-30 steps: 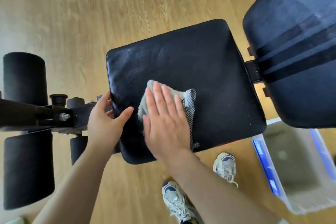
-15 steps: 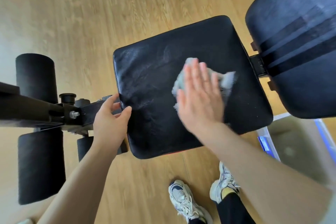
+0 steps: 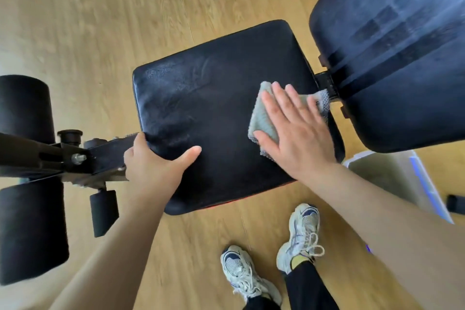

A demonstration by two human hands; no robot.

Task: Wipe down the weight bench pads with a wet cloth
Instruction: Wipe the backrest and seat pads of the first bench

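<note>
Right grip [image 3: 294,133] lies flat, fingers straight, pressing the cloth [image 3: 263,118] onto the seat pad [image 3: 214,108] beside the back pad [image 3: 402,58]. Left grip [image 3: 153,166] clasps the seat pad's opposite edge. I judge the cloth soft, limp, light: best palmed flat.

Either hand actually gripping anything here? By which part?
The left hand grips the seat pad by its left edge, thumb on top. The right hand grips nothing; it presses flat on the cloth.
</note>
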